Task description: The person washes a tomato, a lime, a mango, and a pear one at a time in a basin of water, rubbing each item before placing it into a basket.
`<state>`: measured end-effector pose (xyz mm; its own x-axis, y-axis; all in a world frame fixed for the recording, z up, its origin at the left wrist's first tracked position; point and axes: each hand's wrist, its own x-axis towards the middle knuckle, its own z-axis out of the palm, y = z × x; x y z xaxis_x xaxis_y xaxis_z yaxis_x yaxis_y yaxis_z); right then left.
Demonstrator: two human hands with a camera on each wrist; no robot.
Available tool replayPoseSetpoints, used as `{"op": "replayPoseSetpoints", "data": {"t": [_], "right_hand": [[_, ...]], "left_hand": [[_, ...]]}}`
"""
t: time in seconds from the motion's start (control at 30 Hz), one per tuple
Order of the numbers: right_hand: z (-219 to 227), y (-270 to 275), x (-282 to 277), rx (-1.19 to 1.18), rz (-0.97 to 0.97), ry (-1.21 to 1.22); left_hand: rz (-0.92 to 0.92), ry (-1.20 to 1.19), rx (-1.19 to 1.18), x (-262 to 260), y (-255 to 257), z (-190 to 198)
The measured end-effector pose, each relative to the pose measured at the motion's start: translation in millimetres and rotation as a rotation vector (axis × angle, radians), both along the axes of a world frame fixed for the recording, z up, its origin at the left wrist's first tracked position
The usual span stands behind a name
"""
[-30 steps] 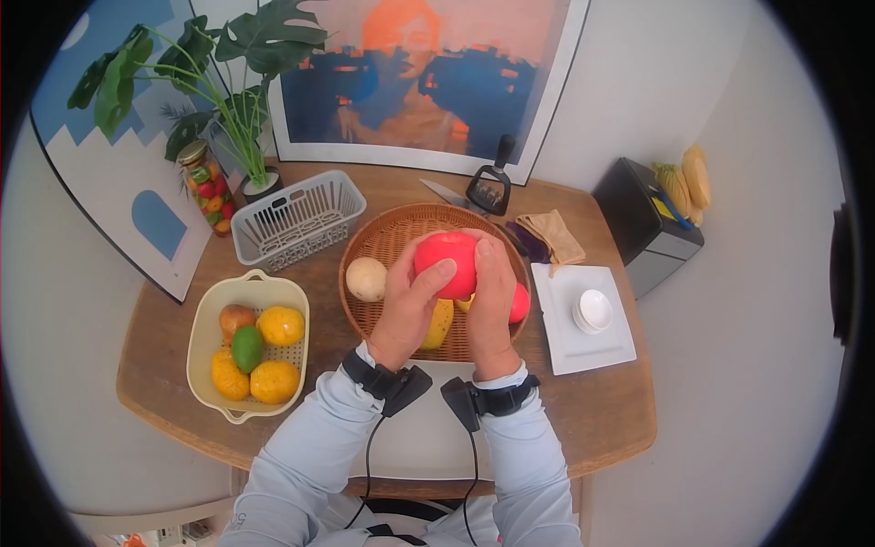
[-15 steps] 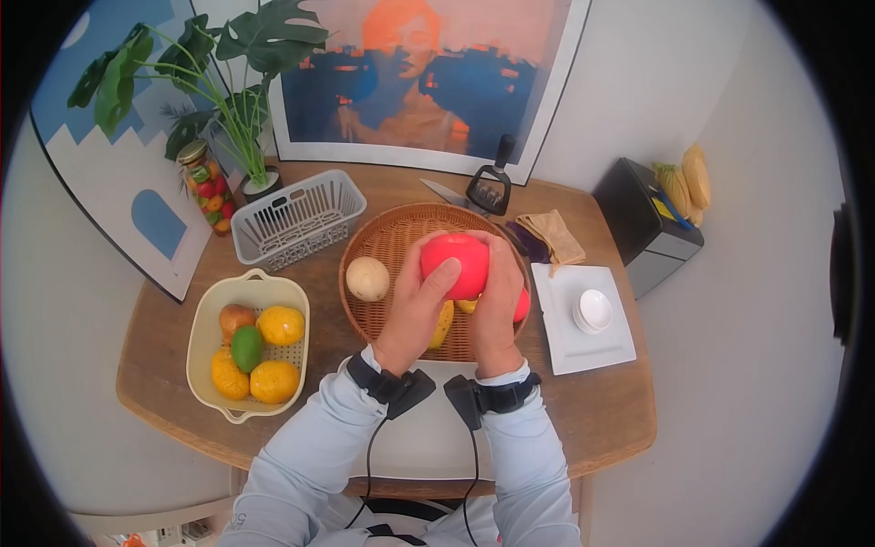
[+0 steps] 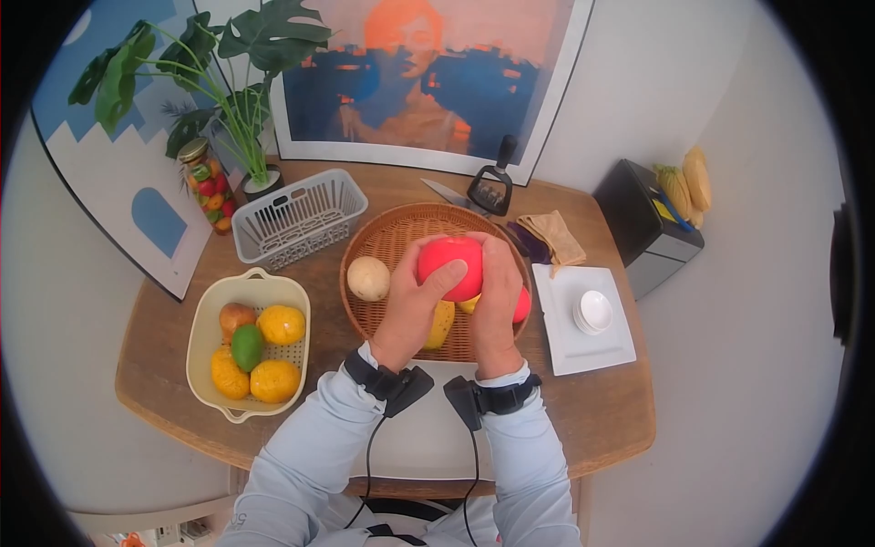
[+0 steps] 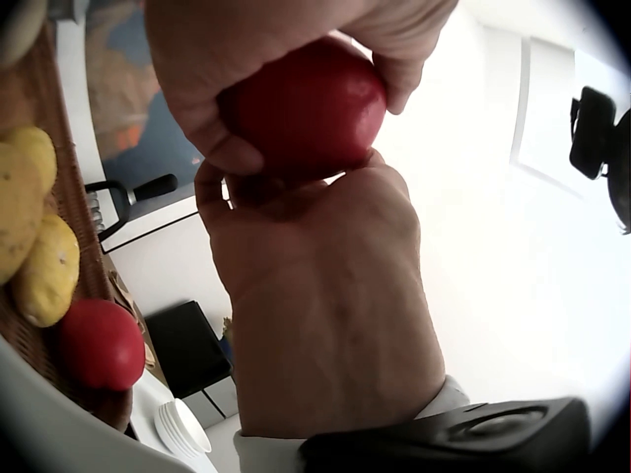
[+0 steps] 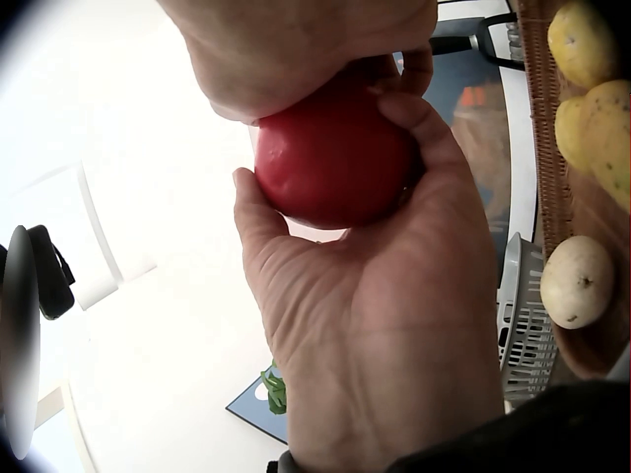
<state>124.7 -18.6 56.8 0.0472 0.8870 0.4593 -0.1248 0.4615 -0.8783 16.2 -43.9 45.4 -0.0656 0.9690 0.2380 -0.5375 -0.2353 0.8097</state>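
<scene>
Both hands hold one round red fruit [image 3: 451, 268] above the wicker basket [image 3: 360, 319]. My left hand [image 3: 407, 305] curls round its left side, thumb across the front; my right hand [image 3: 495, 301] grips the other side. In the left wrist view the red fruit [image 4: 308, 110] sits between the two hands, and the right wrist view shows fingers and a thumb round the red fruit [image 5: 335, 158]. Inside the basket lie a pale round fruit [image 3: 368, 278], yellow fruits [image 3: 439, 326] and another red fruit [image 3: 522, 304], partly covered by the right hand.
A cream basket [image 3: 201, 365] with several fruits stands at the left, a grey basket [image 3: 301, 239] behind it. Beyond the wicker basket lie a knife [image 3: 444, 193] and a black-handled tool [image 3: 492, 190]. At the right is a white tray [image 3: 567, 351] with small bowls [image 3: 594, 311].
Both hands and the red fruit shifted slightly right, then a little back to the left. The grip looks much the same.
</scene>
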Motion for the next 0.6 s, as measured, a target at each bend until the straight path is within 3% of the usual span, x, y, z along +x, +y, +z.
{"op": "replayPoseSetpoints", "data": {"t": [0.5,0.6], "right_hand": [[-0.5,1.9,2.2,0.009,0.008,-0.001],[-0.3,2.4,4.1,-0.067,0.091,0.173]], "left_hand": [[-0.055,-0.150,0.022,0.1,-2.8,2.7],[-0.095,-0.123,0.048,-1.0,-2.6,0.0]]}}
